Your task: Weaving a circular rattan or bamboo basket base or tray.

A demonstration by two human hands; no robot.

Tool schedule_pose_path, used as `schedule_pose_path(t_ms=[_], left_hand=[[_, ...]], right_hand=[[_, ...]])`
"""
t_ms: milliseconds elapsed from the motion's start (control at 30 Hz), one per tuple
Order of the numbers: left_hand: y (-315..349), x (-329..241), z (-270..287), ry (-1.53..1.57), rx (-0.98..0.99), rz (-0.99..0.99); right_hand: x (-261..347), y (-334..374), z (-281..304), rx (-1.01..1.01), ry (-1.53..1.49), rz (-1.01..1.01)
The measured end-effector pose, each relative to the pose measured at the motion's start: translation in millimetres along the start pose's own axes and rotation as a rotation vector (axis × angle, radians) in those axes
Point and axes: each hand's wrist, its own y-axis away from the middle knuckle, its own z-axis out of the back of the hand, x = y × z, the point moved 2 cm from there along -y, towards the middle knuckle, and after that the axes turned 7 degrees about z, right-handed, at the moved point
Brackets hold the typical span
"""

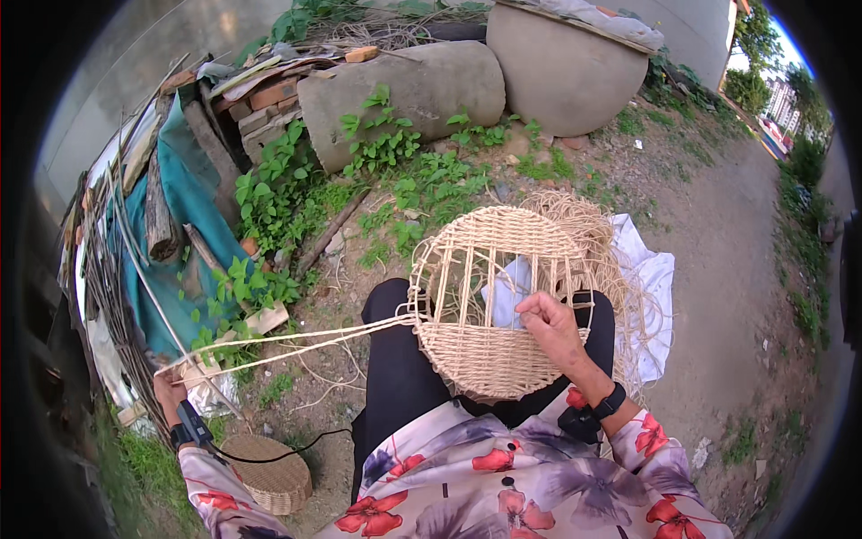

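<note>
A woven basket point(489, 355) of pale straw-coloured cord rests across my lap. Its upper and lower bands are tightly woven, and upright cords cross the open gap between them. At the lower edge of that gap my right hand point(549, 331) is closed in a pinch on a thin metal needle point(514, 301), which is hard to make out. Far out to the left, my left hand point(169, 392) is closed on a doubled cord point(296, 337), drawn taut from the basket's left side. Its fingers are partly hidden.
A heap of loose cord point(575, 216) lies on a white cloth point(648, 296) behind the basket. A round woven basket point(267, 472) stands on the ground at lower left. Sticks, planks and a teal sheet point(184, 153) line the left; a large clay pot point(566, 72) stands behind.
</note>
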Motion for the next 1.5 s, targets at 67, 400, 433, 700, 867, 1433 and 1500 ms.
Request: schedule_pose_path(t_ms=[67, 400, 433, 700, 867, 1433, 1500], left_hand=[[-22.3, 9.0, -76.7, -0.191, 0.237, 0.05], [357.5, -140.7, 239.4, -1.798, -0.93, 0.656], [345.7, -115.9, 239.1, -1.63, -0.849, 0.543], [248.4, -42.1, 89.6, -1.474, -0.286, 0.429], [241.2, -31.0, 56.7, -1.54, -0.104, 0.146], [226.3, -10.7, 90.3, -1.424, -0.898, -0.094], [235.7, -10.8, 66.4, -1.491, -0.69, -0.156]], right_hand=[[11.2, -2.9, -10.9, 0.01, -0.075, 0.016], [77.9, -16.1, -70.5, 0.164, 0.339, 0.361], [82.9, -18.7, -88.2, 0.218, 0.356, 0.469], [77.1, -30.0, -127.0, 0.412, 0.522, 0.546], [93.1, -19.3, -135.3, 0.437, 0.351, 0.797], [51.6, -22.1, -94.7, 0.271, -0.519, -0.235], [52.8, -21.2, -93.0, 0.262, -0.588, -0.224]])
